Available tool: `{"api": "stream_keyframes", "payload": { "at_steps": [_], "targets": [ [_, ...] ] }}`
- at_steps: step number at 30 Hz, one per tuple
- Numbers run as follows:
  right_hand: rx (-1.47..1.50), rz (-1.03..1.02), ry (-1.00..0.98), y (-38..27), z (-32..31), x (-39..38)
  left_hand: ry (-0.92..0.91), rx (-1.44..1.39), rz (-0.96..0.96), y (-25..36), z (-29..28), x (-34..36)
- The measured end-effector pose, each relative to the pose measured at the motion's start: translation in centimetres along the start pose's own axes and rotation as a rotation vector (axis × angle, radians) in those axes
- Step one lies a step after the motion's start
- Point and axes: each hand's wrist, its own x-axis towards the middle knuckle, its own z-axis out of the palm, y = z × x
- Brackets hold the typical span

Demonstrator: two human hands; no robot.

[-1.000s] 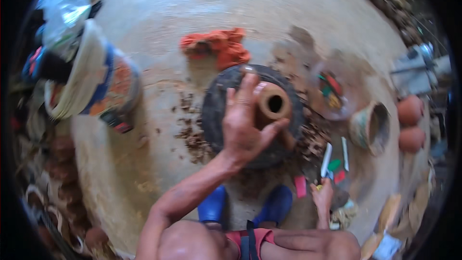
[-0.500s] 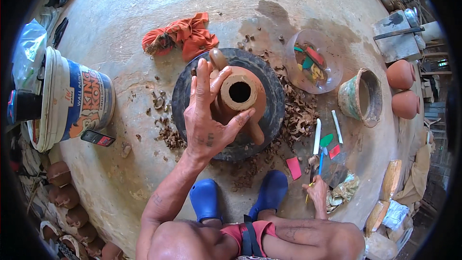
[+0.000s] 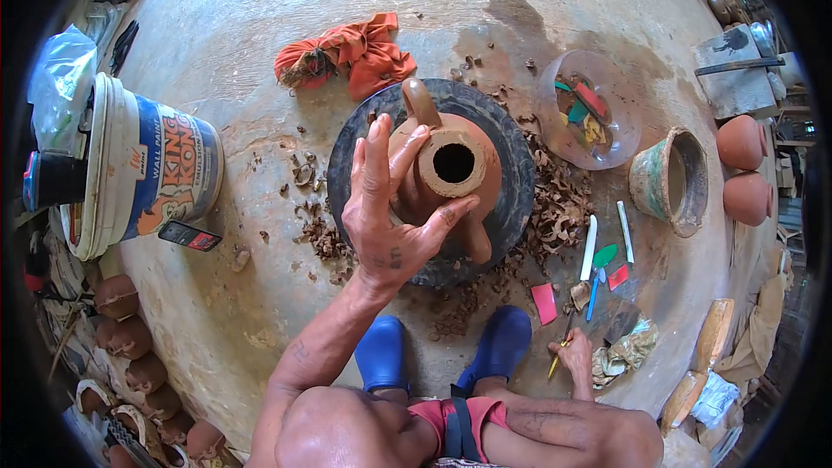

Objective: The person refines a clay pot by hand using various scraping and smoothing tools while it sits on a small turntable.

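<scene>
A reddish-brown clay jug (image 3: 488, 156) stands upright on a dark round turntable (image 3: 517, 199), its round mouth facing up. One loop-like handle rises at the far side, and a tube-like part sticks out at the near side. My left hand (image 3: 390, 230) spans the jug's neck, thumb on the near side and index finger on the far-left side, the other fingers stretched out. Low at the right, beside my knee, my right hand (image 3: 576, 357) is closed on a thin tool with a yellow handle (image 3: 554, 367) and a dark, narrow shaft.
Clay shavings (image 3: 559, 204) surround the turntable. To the right lie a blue tool (image 3: 594, 296), white strips (image 3: 588, 247) and a pink piece (image 3: 543, 303). Beyond stand a clear basin (image 3: 555, 126) and a green-brown pot (image 3: 650, 182). A paint bucket (image 3: 130, 165) lies left; an orange cloth (image 3: 373, 56) lies behind.
The whole view has shifted slightly, moving things rightward in the picture. My right hand has drawn back from the blue tool with the yellow-handled tool. My left hand stays at the jug's neck.
</scene>
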Motion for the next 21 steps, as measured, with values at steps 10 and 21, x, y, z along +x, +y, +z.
{"api": "stream_keyframes", "payload": {
  "at_steps": [10,21],
  "targets": [
    [0.102,0.02,0.199,-1.7,-4.9,-0.9,0.042,-0.233,-0.222,1.6,2.8,-1.0],
    [0.099,-0.128,0.441,-2.8,-4.9,7.5,-0.142,-0.077,-0.153,-0.2,-0.9,0.5]
  ]
}}
